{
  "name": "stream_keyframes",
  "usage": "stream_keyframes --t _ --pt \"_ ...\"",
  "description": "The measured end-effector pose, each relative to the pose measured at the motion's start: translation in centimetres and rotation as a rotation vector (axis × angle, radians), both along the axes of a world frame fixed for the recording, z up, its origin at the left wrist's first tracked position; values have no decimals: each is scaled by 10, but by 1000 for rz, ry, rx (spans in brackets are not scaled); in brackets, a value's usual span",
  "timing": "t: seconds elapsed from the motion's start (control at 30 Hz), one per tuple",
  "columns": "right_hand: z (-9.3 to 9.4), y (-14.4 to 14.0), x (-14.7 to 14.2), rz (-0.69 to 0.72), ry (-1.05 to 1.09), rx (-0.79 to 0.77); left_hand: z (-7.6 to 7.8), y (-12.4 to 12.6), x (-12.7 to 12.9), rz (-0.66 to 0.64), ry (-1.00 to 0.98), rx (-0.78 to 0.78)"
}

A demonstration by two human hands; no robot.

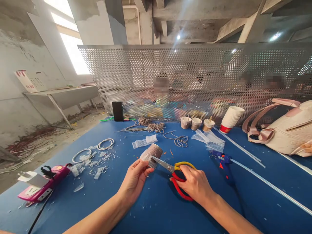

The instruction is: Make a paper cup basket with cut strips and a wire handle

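My left hand grips a small cup that lies tilted on its side, its lower part wrapped in brown cord and its other end covered in pale ribbed material. Red and yellow scissors are in my right hand, fingers through the handles. The blade tips touch or nearly touch the cup's side near my left fingertips; whether they cut anything there I cannot tell. A strip of white ribbed material lies just behind the cup.
A blue glue gun with a long glue stick lies at right. Behind stand small wrapped baskets, stacked paper cups, cord bundles and a phone. A pink power strip sits at left near white rings and scraps.
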State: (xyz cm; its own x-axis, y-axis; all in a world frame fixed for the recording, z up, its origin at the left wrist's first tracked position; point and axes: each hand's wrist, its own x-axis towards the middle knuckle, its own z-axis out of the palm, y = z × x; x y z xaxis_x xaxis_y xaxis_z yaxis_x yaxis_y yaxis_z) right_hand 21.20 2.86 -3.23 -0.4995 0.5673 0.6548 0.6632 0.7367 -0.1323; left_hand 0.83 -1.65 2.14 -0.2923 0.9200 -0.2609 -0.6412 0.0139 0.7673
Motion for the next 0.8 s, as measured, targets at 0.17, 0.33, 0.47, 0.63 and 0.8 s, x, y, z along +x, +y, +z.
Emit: stream_keyframes --t 0.17,0.33,0.47,0.63,0.8 --pt "2 -3 2 13 62 -168 -1 -1 -1 -12 9 23" --pt "4 -7 -1 -44 25 -44 -1 0 0 -8 4 26" --pt "4 -11 -6 -86 5 10 -4 0 2 -6 -3 24" --pt "3 -13 -11 -101 3 24 -10 0 5 -12 -8 6" --pt "2 -12 -11 -125 -31 89 -12 0 7 -5 -15 -5"
